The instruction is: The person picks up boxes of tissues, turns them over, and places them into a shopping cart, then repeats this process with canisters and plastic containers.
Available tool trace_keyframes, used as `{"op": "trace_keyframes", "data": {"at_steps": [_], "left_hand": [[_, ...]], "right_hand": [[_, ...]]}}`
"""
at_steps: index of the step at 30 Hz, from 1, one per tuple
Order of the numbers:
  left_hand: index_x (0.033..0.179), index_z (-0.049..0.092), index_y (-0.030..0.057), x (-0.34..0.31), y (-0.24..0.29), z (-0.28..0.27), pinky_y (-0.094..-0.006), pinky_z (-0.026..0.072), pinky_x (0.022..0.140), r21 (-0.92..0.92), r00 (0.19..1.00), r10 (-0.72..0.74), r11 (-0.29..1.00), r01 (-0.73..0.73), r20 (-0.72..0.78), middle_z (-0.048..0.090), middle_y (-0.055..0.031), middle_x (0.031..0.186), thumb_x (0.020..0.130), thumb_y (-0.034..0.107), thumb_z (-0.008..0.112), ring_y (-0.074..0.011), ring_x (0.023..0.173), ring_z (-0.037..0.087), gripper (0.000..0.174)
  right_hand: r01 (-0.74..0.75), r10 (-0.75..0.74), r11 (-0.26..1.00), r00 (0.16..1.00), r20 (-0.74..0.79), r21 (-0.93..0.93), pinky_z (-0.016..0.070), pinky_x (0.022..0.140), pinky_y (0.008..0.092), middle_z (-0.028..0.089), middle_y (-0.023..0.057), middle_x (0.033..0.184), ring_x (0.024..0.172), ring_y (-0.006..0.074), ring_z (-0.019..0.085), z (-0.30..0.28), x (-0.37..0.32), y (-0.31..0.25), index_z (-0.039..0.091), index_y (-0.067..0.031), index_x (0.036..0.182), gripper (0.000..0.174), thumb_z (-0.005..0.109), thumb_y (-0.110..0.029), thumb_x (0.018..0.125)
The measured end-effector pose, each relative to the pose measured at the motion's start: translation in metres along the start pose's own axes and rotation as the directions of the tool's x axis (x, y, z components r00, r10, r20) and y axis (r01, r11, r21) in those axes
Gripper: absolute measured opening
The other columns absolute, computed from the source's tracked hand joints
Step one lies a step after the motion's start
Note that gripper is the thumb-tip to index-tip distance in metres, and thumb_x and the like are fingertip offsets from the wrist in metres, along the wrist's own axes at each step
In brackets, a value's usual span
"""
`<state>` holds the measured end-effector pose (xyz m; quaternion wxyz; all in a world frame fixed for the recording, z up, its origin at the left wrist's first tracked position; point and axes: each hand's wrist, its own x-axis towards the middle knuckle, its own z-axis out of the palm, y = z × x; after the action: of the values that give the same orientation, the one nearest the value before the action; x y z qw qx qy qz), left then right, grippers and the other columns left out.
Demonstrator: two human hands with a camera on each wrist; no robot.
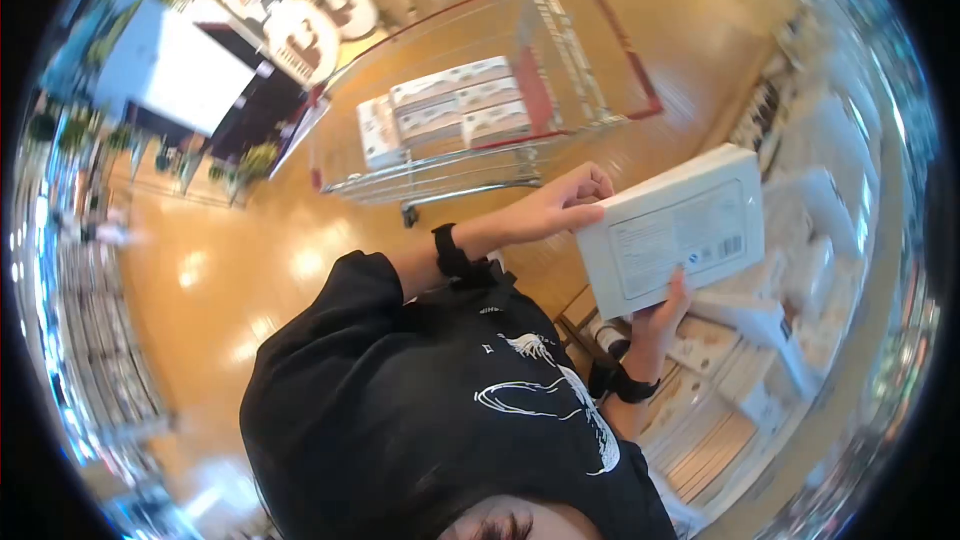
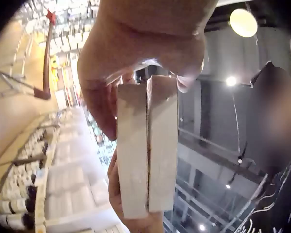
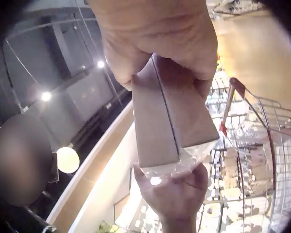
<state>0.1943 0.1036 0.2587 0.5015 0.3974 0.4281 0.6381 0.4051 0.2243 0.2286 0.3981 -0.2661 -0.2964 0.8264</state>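
Two flat white boxes (image 1: 640,240) are held face to face, and the upper one shows a printed panel with a barcode in the head view. My left hand (image 1: 563,208) grips their left end, thumb over the printed side. At the lower edge, my right hand (image 1: 668,308) holds them with its thumb on the face and the other fingers hidden behind. In the left wrist view, the ends of the boxes (image 2: 133,155) stand side by side between both hands. The right wrist view shows the narrow seam between the boxes (image 3: 153,116) and clear wrapping at the far end.
A red-trimmed shopping cart (image 1: 540,130) stands ahead, with several white boxes (image 1: 430,105) in it. Along the right runs a display with white packages (image 1: 735,370) and bottles. Wooden-coloured floor (image 1: 270,250) lies at the left, beyond which are shelves (image 1: 95,330).
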Motion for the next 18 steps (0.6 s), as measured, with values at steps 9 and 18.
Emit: {"op": "trace_keyframes", "data": {"at_steps": [9,18], "left_hand": [[0.135,0.035,0.0005,-0.102,-0.005,-0.142,-0.0351,0.0424,0.093,0.288,0.809,0.099,0.953,0.090,-0.579,0.055,-0.0205,0.119,0.079,0.034,0.069,-0.0268,0.110,0.055,0.074],[0.110,0.042,0.0039,-0.187,0.014,-0.347,-0.0473,0.0500,0.071,0.456,0.417,0.194,0.484,0.747,-0.888,0.060,-0.0209,0.097,0.072,0.029,0.069,-0.0390,0.085,0.062,0.053]], "right_hand": [[-0.192,0.451,0.826,0.789,0.417,-0.531,0.0415,0.095,0.0343,0.048,0.0124,0.127,0.112,0.0215,0.050,0.122,0.085,0.166,0.033,0.0022,0.134,0.052,0.055,-0.009,0.088],[-0.102,0.823,0.404,0.473,0.313,-0.909,0.0467,0.085,0.0312,0.044,0.0137,0.133,0.109,0.0196,0.052,0.281,0.130,0.361,0.021,-0.0076,0.145,0.061,0.052,-0.018,0.094]]}}
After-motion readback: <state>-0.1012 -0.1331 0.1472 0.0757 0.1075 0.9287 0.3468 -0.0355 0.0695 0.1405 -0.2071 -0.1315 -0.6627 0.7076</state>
